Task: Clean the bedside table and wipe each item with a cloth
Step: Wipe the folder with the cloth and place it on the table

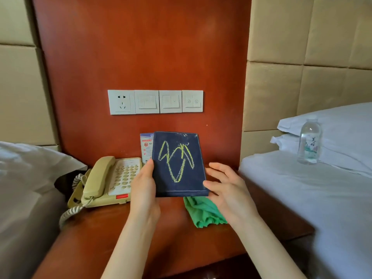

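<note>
A dark blue book [178, 164] with yellow scribbles on its cover is held upright above the reddish wooden bedside table [112, 234]. My left hand [144, 190] grips its left edge, thumb on the cover. My right hand [227, 188] is beside the book's right edge, fingers spread, fingertips touching or nearly touching the lower right corner. A crumpled green cloth [203, 211] lies on the table under the book and my right hand.
A beige telephone [108, 182] with a coiled cord sits on the table's left. A printed card [146, 147] leans on the wall behind the book. Switch panels [155, 101] are above. Beds flank the table; a water bottle [309, 141] stands on the right bed.
</note>
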